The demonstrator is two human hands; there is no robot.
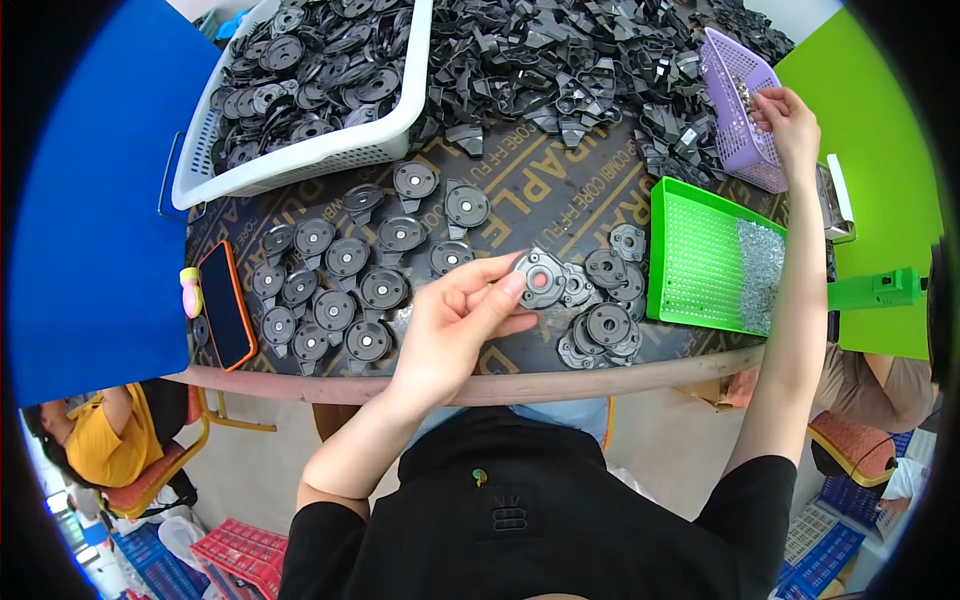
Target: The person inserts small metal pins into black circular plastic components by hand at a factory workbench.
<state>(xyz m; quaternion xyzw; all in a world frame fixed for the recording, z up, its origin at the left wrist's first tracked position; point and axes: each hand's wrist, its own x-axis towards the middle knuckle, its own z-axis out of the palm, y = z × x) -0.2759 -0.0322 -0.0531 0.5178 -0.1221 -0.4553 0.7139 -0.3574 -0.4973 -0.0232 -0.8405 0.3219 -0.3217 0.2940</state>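
Note:
Over the middle of the table, my left hand (455,320) pinches a dark grey round plastic part with a centre hole (541,279) between thumb and fingers. My right hand (790,125) reaches to the far right, its fingertips drawn together inside a purple basket (750,155). Small shiny metal pieces (742,95) lie in that basket; whether one is in my fingers is too small to tell. Beside the held part sits a small pile of similar ring-shaped parts (608,325). Left of my left hand, several black discs with tabs and bright centres (347,257) stand in loose rows.
A white basket (300,175) full of black discs stands at the far left. Black angular plastic parts (560,75) heap along the back. A green tray (690,250) holds small silvery pieces under my right forearm. An orange-edged phone (228,305) lies near the blue partition (100,200).

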